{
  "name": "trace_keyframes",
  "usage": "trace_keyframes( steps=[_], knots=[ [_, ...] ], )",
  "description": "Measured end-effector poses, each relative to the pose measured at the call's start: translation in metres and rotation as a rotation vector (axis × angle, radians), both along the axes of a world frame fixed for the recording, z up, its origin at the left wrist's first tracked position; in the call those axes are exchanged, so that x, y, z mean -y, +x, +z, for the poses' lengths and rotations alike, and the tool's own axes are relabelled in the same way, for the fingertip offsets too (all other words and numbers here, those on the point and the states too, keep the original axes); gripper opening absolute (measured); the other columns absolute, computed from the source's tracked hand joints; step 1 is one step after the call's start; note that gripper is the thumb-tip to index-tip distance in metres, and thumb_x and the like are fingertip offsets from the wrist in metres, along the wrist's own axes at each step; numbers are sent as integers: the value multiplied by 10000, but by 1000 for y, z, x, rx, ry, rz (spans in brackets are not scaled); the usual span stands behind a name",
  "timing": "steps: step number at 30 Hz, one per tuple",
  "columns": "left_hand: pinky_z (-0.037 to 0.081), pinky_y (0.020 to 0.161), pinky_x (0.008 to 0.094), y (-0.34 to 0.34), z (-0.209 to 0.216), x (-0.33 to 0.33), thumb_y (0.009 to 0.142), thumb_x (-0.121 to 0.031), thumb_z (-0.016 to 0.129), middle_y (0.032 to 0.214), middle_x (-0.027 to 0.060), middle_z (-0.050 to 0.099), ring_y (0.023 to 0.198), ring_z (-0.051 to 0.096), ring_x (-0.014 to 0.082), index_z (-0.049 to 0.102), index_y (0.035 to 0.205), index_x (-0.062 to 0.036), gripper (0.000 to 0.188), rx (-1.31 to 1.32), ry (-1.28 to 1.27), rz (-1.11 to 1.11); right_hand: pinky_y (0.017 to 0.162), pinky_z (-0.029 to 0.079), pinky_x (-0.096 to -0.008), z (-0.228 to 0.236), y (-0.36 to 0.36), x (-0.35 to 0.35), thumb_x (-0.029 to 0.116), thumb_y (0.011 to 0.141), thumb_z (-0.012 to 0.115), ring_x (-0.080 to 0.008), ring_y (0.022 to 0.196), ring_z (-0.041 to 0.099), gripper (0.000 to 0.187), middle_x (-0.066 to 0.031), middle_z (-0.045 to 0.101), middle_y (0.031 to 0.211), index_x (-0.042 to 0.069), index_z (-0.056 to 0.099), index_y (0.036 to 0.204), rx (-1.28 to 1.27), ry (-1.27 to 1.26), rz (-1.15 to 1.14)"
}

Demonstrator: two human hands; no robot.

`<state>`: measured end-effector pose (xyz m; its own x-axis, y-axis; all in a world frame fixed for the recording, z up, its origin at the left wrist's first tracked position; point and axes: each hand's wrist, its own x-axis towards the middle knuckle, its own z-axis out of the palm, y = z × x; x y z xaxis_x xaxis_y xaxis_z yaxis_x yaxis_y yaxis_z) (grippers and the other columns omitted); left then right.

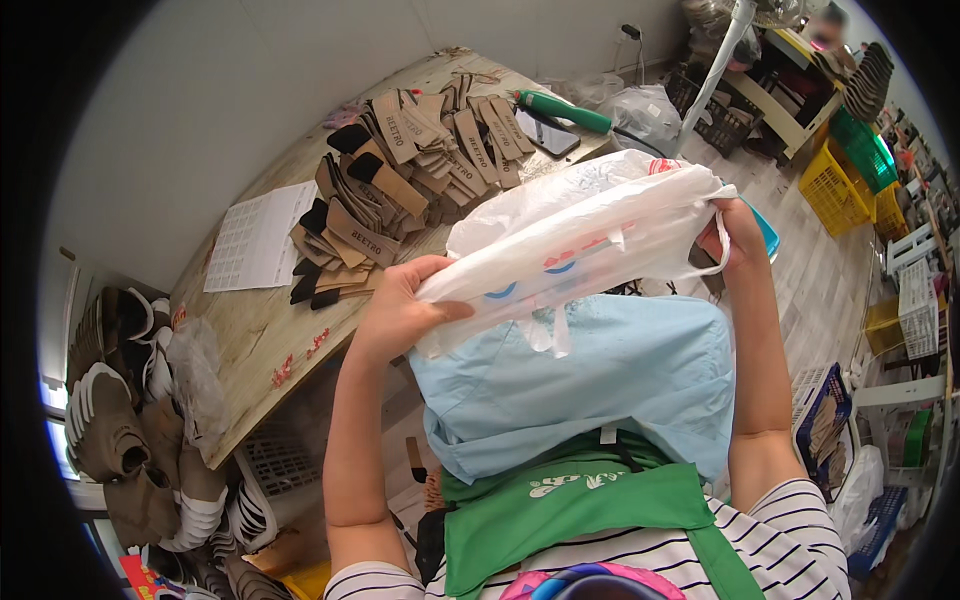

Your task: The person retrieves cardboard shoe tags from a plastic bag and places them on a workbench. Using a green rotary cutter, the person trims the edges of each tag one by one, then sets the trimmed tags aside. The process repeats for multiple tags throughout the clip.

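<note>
A white plastic carrier bag [590, 240] with blue and red print is stretched sideways in front of me. My left hand [405, 308] pinches its left end, thumb on the near side. At the other end my right hand [738, 235] is closed on the bag by its looped handle. Whether anything lies inside the bag I cannot tell. Below it, a light blue cloth [580, 380] covers my lap, above my green apron [570, 530].
The wooden table [250, 385] bears heaps of tan and black strips [400, 170], a printed sheet [260, 238], a phone [548, 133] and a green cylindrical tool [565, 112]. Stacked brown pieces [110, 430] stand at left. Yellow crates [835, 185] stand on the floor at right, a person [828, 25] beyond.
</note>
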<state>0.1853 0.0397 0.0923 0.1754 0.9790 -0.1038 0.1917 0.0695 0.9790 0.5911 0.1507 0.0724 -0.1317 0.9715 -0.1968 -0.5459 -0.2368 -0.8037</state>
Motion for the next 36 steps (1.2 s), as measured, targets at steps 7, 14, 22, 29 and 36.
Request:
trace_keyframes(
  steps=[7,14,22,29,36],
  knots=[
    [546,891,382,-97,-11,7,954,-98,494,1149,172,655,1023,656,248,590,1215,36,308,887,-30,392,866,492,-250,36,-56,42,232,806,760,-134,969,639,493,-72,671,1102,11,609,1220,455,339,690],
    [472,968,340,-153,18,104,790,52,571,1220,165,600,1087,601,237,616,1235,-37,456,648,445,337,832,550,-290,28,-179,-9,58,936,545,-178,1044,641,436,-97,598,1284,55,535,1371,50,205,424],
    [490,926,446,-232,29,179,736,-255,785,1292,203,461,1081,588,420,488,1403,-136,740,-1327,219,870,624,495,-304,45,-404,1,-11,786,484,-171,741,605,260,-108,637,914,43,731,846,676,812,842],
    [541,811,485,-295,21,191,640,-262,849,1216,223,443,974,650,426,170,1542,-180,1132,-1550,-261,905,788,555,-413,46,-531,58,177,700,781,-346,947,647,831,-198,514,1159,233,424,1448,1547,1562,729],
    [541,882,441,-347,-25,165,589,-172,883,1463,265,313,1121,581,461,262,1517,-165,1116,-1608,-498,851,819,546,-438,-12,-607,46,201,666,822,-343,1117,577,804,-195,470,1237,176,480,1394,1566,1529,798]
  ],
)
